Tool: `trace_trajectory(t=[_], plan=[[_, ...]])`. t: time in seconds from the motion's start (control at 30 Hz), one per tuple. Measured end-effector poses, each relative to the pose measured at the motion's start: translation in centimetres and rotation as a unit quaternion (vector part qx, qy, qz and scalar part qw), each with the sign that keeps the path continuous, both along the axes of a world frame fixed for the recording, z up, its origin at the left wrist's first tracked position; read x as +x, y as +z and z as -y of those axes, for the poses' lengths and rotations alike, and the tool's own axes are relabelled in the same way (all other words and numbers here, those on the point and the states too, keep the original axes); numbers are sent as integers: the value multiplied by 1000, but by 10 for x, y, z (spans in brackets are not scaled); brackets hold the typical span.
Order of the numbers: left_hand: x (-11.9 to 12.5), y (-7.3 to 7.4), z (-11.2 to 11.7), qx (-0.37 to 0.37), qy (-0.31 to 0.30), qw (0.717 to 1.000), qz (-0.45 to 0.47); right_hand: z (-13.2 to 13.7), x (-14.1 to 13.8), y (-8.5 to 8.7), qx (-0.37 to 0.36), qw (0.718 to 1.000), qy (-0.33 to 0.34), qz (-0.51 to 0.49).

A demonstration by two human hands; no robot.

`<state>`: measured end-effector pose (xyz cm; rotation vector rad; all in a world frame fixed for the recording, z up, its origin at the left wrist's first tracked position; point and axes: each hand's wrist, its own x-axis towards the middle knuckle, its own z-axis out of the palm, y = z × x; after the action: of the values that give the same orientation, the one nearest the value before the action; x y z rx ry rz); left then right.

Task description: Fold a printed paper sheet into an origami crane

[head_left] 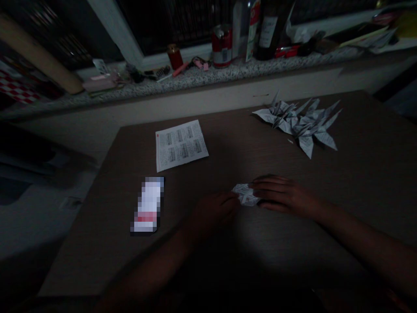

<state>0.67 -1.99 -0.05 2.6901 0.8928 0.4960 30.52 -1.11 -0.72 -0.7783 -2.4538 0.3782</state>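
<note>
A small, partly folded piece of printed paper (245,194) lies on the brown table (358,182) between my hands. My left hand (213,211) has its fingers curled and pinches the paper's left edge. My right hand (282,194) lies with its fingers stretched flat, pressing down on the paper's right side. The scene is dim, so the fingertips are hard to make out.
A flat printed sheet (180,144) lies further back on the table, a blurred-out card (148,204) to its left front. Several folded paper cranes (301,121) are heaped at the back right. Behind the table, a stone sill (202,76) carries cans, bottles and small clutter.
</note>
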Motion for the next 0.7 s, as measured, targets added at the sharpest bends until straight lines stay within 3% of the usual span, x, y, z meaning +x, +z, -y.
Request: trace_trajectory(t=[0.13, 0.27, 0.4, 0.53, 0.7], plan=[[3, 5, 0, 25, 17, 1000, 5, 0, -2, -2, 15, 1000, -12, -5], [4, 2, -1, 51, -24, 998, -36, 1, -4, -3, 13, 999, -32, -14], [5, -2, -2, 58, -21, 997, -46, 5, -8, -1, -14, 999, -40, -19], [10, 10, -4, -22, 58, 998, -1, 8, -14, 8, -98, 990, -84, -61], [20, 28, -11, -166, 153, 974, 33, 1, -16, 15, -185, 967, -120, -127]])
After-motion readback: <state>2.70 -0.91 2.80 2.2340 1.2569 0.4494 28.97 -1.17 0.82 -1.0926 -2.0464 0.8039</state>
